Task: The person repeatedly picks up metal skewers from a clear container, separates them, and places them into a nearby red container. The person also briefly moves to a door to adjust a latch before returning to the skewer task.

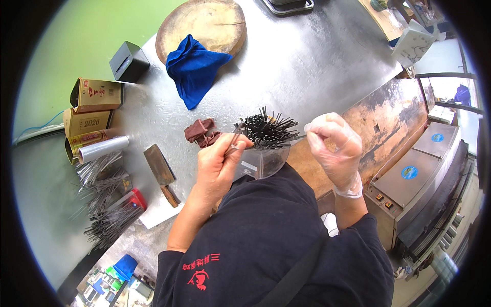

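Note:
A few thin dark skewers (232, 145) are pinched between the thumb and fingers of my bare left hand (216, 163). Just beyond that hand, a clear plastic container (264, 163) stands at the table's near edge against my shirt. It is packed with a dense bunch of thin black skewers (268, 128), their ends fanning upward. My right hand (337, 147), in a clear plastic glove, is raised to the right of the container. Its fingers are curled and the thumb meets the index finger; nothing is plainly visible in that pinch.
A cleaver (159, 165) and a brown cloth (201, 132) lie on the wet metal table (276, 69). A blue cloth (195, 69) drapes over a round wooden chopping block (203, 23). At left are gold boxes (98, 96), a film roll (103, 149) and bundled skewers (111, 226).

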Available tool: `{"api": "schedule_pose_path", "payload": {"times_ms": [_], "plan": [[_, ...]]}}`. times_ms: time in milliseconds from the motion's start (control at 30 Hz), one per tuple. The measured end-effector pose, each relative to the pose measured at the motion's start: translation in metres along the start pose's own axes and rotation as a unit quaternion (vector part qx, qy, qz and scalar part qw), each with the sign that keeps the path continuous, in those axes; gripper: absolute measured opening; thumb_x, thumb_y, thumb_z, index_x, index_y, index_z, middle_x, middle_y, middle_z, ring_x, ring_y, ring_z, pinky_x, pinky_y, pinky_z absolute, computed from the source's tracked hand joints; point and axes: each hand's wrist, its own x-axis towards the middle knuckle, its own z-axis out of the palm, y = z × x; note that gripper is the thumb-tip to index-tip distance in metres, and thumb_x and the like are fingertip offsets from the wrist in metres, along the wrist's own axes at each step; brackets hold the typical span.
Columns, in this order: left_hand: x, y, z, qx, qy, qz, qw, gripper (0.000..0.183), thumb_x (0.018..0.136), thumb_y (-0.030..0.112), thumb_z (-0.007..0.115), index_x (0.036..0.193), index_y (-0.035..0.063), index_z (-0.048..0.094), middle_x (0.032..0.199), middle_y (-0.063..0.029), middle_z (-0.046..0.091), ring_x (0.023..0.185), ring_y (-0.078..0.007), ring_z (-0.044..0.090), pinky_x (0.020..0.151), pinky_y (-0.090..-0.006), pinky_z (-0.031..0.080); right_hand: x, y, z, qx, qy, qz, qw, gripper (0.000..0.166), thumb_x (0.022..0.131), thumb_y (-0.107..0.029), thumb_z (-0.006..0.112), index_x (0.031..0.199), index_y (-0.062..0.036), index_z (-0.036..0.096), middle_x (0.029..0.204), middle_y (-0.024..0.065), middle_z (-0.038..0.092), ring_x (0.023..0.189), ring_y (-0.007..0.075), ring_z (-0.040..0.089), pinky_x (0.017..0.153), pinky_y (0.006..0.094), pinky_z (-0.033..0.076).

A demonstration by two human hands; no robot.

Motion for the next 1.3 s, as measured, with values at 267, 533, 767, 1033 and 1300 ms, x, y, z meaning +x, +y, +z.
{"api": "schedule_pose_path", "payload": {"times_ms": [267,533,767,1033,1300], "plan": [[0.030,0.031,0.029,0.011,-0.068,0.052,0.996,0.019,0.088,0.001,0.074,0.108,0.0022,0.075,0.076,0.0008,0.059,0.066,-0.0074,0.051,0.060,-0.0237,0.042,-0.001,0.001,-0.003,0.029,0.008,-0.009,1.000,0.010,0.084,0.007,0.074,0.088,0.0007,0.068,0.086,0.0073,0.069,0.072,0.0130,0.062,0.063,0.0251,0.051],[0.043,0.027,0.054,0.059,-0.082,0.072,0.992,0.016,0.083,0.005,0.078,0.099,0.0075,0.076,0.080,-0.0058,0.059,0.069,-0.0184,0.059,0.062,-0.0307,0.048,-0.009,-0.002,-0.004,0.036,0.022,-0.033,0.999,0.013,0.082,0.007,0.076,0.089,0.0013,0.067,0.086,0.0099,0.068,0.075,0.0163,0.063,0.065,0.0272,0.050],[0.043,0.030,0.050,0.057,-0.074,0.060,0.994,0.013,0.083,0.002,0.078,0.095,0.0061,0.077,0.084,-0.0044,0.064,0.070,-0.0142,0.060,0.061,-0.0284,0.047,-0.016,0.013,-0.002,0.041,0.047,-0.068,0.996,0.015,0.082,0.009,0.076,0.091,0.0017,0.066,0.088,0.0107,0.069,0.076,0.0192,0.065,0.066,0.0285,0.052],[0.040,0.024,0.051,0.054,-0.073,0.064,0.994,0.016,0.081,-0.003,0.078,0.096,0.0021,0.076,0.087,-0.0050,0.065,0.075,-0.0126,0.061,0.066,-0.0260,0.049,-0.018,0.009,-0.005,0.036,0.046,-0.039,0.998,0.016,0.082,0.009,0.076,0.091,0.0012,0.065,0.088,0.0110,0.068,0.077,0.0195,0.066,0.068,0.0282,0.052],[0.032,0.022,0.049,0.027,-0.098,0.073,0.992,0.019,0.079,-0.006,0.078,0.097,0.0003,0.076,0.093,-0.0076,0.068,0.082,-0.0143,0.067,0.070,-0.0263,0.054,-0.026,0.003,-0.003,0.025,0.036,-0.049,0.998,0.016,0.081,0.007,0.078,0.089,0.0004,0.066,0.085,0.0102,0.068,0.074,0.0201,0.068,0.064,0.0274,0.054]]}}
